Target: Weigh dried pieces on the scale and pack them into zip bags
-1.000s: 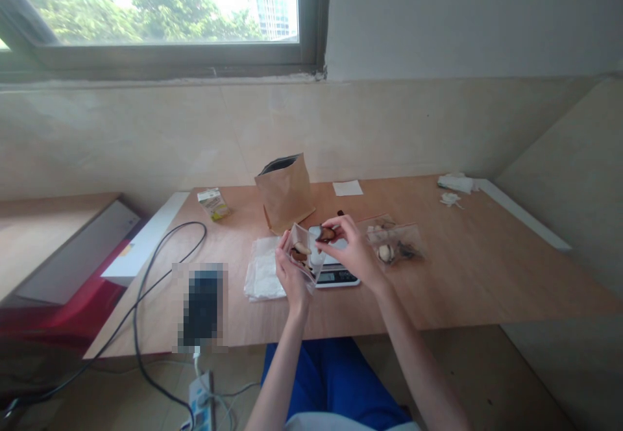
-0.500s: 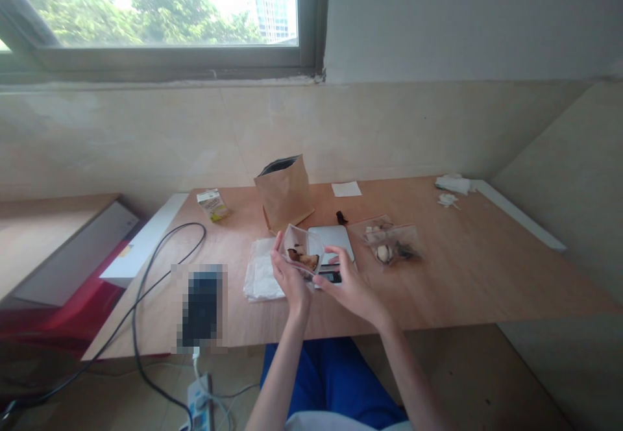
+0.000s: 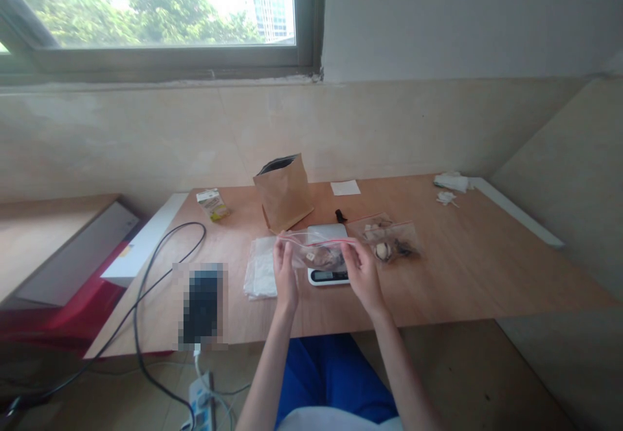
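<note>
Both my hands hold one clear zip bag [image 3: 318,252] with a red seal strip, stretched flat between them above the small white scale [image 3: 329,269]. My left hand [image 3: 285,269] pinches the bag's left end and my right hand [image 3: 359,270] pinches its right end. Brown and pale pieces lie inside the bag. Behind it stands an open brown paper bag [image 3: 283,193]. A second clear bag [image 3: 389,241] with similar pieces lies on the table just right of my right hand. One dark piece [image 3: 340,215] sits loose behind the scale.
White folded tissue [image 3: 260,275] lies left of the scale, a blurred phone [image 3: 202,304] with a black cable [image 3: 150,269] further left. A small carton [image 3: 213,203], a white paper slip [image 3: 345,187] and crumpled tissue [image 3: 452,183] sit along the back. The wooden table [image 3: 462,269] meets walls behind and right.
My right hand dropped a brown piece into the bag, then took the bag's right end. The bag went from held open in my left hand to pulled flat between both hands.
</note>
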